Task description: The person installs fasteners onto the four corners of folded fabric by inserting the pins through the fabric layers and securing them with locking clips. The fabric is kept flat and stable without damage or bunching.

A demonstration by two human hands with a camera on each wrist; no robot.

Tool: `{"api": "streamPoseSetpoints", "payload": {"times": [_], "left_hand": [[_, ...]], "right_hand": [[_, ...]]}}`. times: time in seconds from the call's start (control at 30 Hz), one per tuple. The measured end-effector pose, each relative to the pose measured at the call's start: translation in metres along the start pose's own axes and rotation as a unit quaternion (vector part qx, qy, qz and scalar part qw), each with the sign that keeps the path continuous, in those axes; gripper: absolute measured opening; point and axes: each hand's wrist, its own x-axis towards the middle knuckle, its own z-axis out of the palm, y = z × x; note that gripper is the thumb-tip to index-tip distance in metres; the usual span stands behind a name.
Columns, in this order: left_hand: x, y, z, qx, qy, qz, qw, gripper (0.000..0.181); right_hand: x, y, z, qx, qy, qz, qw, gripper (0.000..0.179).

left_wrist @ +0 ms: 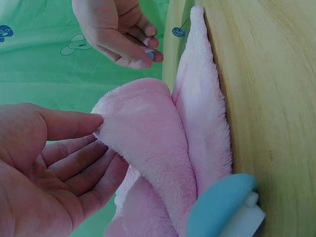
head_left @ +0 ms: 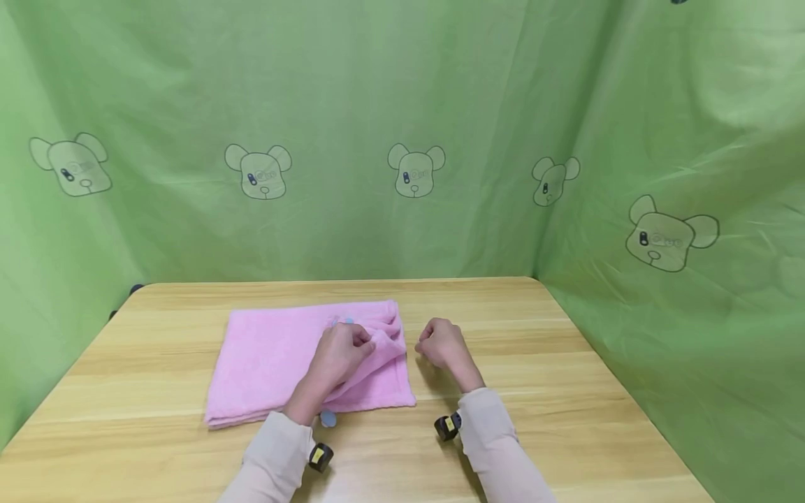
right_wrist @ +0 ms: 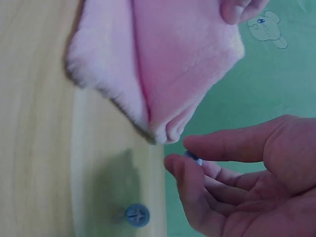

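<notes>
As fingers (left_wrist: 74, 124) pinch cloth (head_left: 264, 356), curtains (head_left: 339, 234) (green) hang behind.

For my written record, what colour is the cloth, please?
Light pink: the cloth shows best in the head view.

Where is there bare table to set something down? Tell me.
The table is bare right of the right sleeve, out to the table's right edge, and left of the pink cloth. It is crowded between: left hand pinching the cloth, right hand close by, blue disc near the cloth's front edge.
</notes>
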Motion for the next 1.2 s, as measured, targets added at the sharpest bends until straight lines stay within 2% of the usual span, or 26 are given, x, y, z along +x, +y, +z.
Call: {"api": "streamPoseSetpoints", "payload": {"times": [0.17,0.4,0.7,0.87,1.0,1.2], "left_hand": [[0.0,0.0,-0.001,0.004,0.001,0.0,1.0,0.008],[0.001,0.0,-0.001,0.006,0.004,0.004,1.0,0.007],[0.001,0.0,-0.002,0.006,0.002,-0.001,1.0,0.008],[0.001,-0.001,-0.002,0.004,0.003,0.0,1.0,0.007],[0.001,-0.001,-0.002,0.001,0.004,0.001,1.0,0.007],[0.001,0.0,-0.002,-0.005,0.0,-0.007,1.0,0.009]], "right_hand": [[-0.001,-0.006,0.001,0.029,-0.009,-0.016,0.9994,0.017],[-0.003,-0.008,0.002,0.009,-0.012,-0.058,0.9982,0.015],[-0.006,-0.012,0.0,0.103,-0.041,-0.053,0.9924,0.01],[-0.011,-0.019,-0.005,0.153,-0.076,-0.063,0.9832,0.015],[-0.014,-0.024,-0.008,0.166,-0.113,-0.074,0.9768,0.017],[-0.015,-0.024,-0.006,0.182,-0.18,-0.095,0.962,0.022]]}}
